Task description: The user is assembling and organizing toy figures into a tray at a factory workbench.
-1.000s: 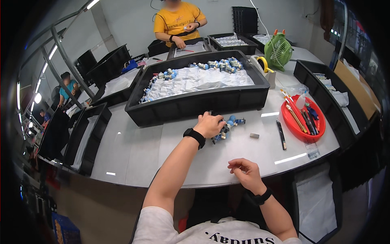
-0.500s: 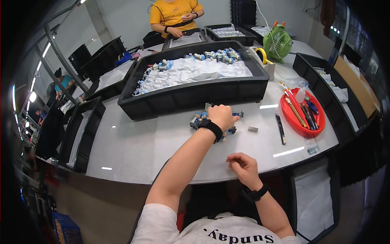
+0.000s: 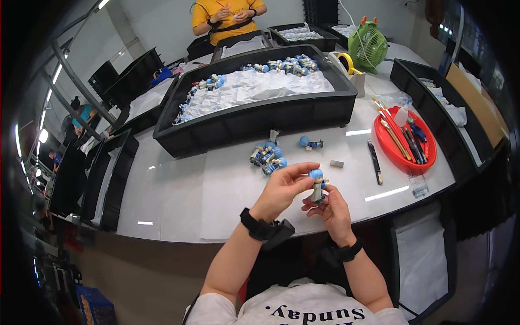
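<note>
Figurine [image 3: 317,190] gripped by left hand [image 3: 275,190] and right hand [image 3: 336,215]
Left pinches its head, right its base, over the near tabletop [image 3: 179,200]; a cluster [image 3: 266,154] and lone figurine [image 3: 310,143] lie unheld, more in the far tray [image 3: 254,124]; which are done, cannot tell.

The counter [image 3: 173,200] is brightly lit and streaked with glare; straight edges are bowed, and the corners are lost in black.

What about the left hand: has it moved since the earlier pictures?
Yes: the left hand has come back toward the wearer, away from the large black tray, and now pinches a blue-haired figurine.
</note>
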A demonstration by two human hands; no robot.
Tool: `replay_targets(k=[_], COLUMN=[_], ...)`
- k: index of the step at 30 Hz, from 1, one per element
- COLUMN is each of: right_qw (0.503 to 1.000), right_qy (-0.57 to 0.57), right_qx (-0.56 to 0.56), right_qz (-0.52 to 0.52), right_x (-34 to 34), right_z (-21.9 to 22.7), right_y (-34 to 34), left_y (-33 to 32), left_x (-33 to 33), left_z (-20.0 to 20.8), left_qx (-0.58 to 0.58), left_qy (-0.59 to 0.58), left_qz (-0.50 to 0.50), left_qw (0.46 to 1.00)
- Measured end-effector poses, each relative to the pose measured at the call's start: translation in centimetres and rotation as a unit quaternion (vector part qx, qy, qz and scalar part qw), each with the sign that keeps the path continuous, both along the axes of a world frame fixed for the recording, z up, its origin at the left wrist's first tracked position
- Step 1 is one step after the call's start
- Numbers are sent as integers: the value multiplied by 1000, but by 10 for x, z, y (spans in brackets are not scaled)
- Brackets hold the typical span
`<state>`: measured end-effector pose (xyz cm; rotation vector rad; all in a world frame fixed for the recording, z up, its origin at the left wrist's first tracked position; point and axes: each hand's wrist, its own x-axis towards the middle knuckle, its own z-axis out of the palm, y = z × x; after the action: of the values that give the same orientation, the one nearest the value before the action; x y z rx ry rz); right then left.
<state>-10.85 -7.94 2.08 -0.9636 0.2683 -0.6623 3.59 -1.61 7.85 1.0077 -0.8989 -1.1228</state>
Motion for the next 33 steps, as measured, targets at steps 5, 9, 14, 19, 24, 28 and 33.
replay_targets(k=[5,9,14,19,24,28,33], right_qw=[995,984,982,988,990,992,976], right_qy=[69,124,138,110,99,71,82], right_qx=[-68,-127,-130,-107,-102,-102,-182], right_qz=[15,-18,4,12,-8,-31,-85], right_x=[4,9,12,9,7,5,3], right_z=[2,9,1,0,6,-3,-11], right_y=[6,5,5,3,8,8,7], left_y=[23,28,28,30,31,30,30], left_x=[-9,-9,-4,-6,-6,-7,-10], left_z=[-34,-31,-44,-47,-54,-49,-53], left_qx=[1,27,43,82,64,76,82], left_qy=[152,193,169,163,165,186,136], left_qz=[88,113,144,137,123,117,145], left_qw=[984,974,974,974,977,973,977])
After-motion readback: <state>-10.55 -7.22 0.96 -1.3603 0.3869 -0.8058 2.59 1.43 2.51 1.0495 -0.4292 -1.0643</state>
